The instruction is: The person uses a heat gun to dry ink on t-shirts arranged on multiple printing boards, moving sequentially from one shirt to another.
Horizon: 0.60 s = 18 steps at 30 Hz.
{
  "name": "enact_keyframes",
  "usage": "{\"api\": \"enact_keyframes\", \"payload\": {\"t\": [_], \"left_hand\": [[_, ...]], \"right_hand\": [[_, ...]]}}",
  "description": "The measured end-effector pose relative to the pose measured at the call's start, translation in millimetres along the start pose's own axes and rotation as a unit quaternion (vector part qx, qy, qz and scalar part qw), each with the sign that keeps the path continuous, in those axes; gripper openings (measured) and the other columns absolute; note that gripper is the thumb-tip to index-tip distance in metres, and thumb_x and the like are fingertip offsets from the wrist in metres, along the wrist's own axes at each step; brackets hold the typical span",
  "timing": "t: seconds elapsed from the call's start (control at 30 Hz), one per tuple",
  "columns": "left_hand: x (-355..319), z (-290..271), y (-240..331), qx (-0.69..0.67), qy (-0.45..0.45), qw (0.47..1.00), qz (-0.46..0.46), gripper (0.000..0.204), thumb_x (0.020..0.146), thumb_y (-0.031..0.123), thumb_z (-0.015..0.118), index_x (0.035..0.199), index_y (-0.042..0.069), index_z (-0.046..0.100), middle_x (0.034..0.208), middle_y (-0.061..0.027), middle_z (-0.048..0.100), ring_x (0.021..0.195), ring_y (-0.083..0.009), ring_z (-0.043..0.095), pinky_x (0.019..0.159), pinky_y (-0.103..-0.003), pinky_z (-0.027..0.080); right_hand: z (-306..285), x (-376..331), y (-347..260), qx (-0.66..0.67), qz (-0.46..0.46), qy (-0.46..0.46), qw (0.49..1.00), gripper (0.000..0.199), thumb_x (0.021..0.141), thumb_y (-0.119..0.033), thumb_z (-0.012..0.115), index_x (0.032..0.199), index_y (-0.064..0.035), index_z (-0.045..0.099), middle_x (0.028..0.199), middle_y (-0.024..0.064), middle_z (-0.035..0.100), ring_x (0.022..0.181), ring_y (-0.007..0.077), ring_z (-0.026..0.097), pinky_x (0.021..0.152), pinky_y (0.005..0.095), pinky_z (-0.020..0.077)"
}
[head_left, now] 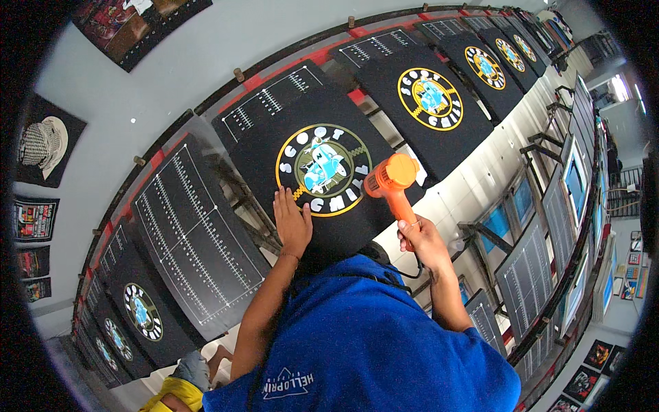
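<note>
A black T-shirt (257, 147) lies spread on a dark printing board, with a round yellow-ringed print (322, 168) of a light-blue scooter and white letters. My left hand (294, 223) rests flat on the cloth at the print's near-left edge, fingers stretched out. In my right hand (424, 242) is the handle of an orange hair dryer (392, 177). Its barrel is over the print's right edge, the grilled end turned toward the print. A dark cord (414, 275) hangs below my right hand.
Dark boards (199, 237) with white ruled lines run in a long row along a red rail. Other black shirts (430, 99) with the same print lie on both sides. To the right stand framed screens (575, 180) on a rack. Another person (180, 388) in yellow is at lower left.
</note>
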<state>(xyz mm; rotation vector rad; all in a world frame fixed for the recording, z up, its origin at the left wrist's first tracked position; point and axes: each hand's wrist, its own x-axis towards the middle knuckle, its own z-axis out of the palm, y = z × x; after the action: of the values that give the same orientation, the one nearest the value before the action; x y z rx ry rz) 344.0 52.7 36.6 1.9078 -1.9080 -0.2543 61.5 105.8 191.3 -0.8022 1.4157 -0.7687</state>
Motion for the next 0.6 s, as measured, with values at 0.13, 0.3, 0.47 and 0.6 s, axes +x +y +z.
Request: {"api": "enact_keyframes", "payload": {"t": [0.13, 0.3, 0.47, 0.6], "left_hand": [[-1, 2, 0, -0.008, -0.002, 1.0, 0.001, 0.058, 0.094, 0.025, 0.05, 0.137, -0.008, 0.032, 0.145, -0.0275, 0.03, 0.137, -0.0407, 0.027, 0.115, -0.047, 0.019], [-1, -1, 3, -0.015, -0.005, 1.0, 0.0, 0.058, 0.094, 0.024, 0.05, 0.137, -0.009, 0.032, 0.145, -0.0268, 0.03, 0.137, -0.0405, 0.026, 0.115, -0.047, 0.018], [-1, 0, 6, -0.006, 0.002, 1.0, 0.004, 0.057, 0.094, 0.024, 0.05, 0.137, -0.009, 0.033, 0.146, -0.0258, 0.03, 0.138, -0.0398, 0.025, 0.115, -0.047, 0.017], [-1, 0, 9, -0.007, -0.014, 1.0, -0.003, 0.058, 0.095, 0.025, 0.049, 0.138, -0.009, 0.031, 0.147, -0.026, 0.028, 0.138, -0.0396, 0.024, 0.115, -0.047, 0.017]], "right_hand": [[-1, 4, -1, 0.03, -0.003, 0.008, 0.999, 0.033, 0.09, -0.029, 0.066, 0.1, -0.0001, 0.055, 0.072, -0.0005, 0.055, 0.057, 0.0068, 0.053, 0.052, 0.0217, 0.044], [-1, 5, -6, 0.02, -0.014, 0.012, 1.0, 0.031, 0.091, -0.031, 0.064, 0.096, -0.002, 0.055, 0.073, -0.001, 0.054, 0.057, 0.007, 0.052, 0.054, 0.0224, 0.0451], [-4, 7, 0, 0.01, -0.038, 0.011, 0.999, 0.036, 0.09, -0.032, 0.066, 0.1, 0.0006, 0.054, 0.071, -0.0007, 0.054, 0.057, 0.006, 0.051, 0.052, 0.0212, 0.0441], [-15, 0, 3, 0.079, 0.02, -0.019, 0.996, 0.037, 0.09, -0.035, 0.065, 0.098, 0.0001, 0.055, 0.071, 0.0002, 0.055, 0.057, 0.0068, 0.053, 0.051, 0.0211, 0.0438]]}}
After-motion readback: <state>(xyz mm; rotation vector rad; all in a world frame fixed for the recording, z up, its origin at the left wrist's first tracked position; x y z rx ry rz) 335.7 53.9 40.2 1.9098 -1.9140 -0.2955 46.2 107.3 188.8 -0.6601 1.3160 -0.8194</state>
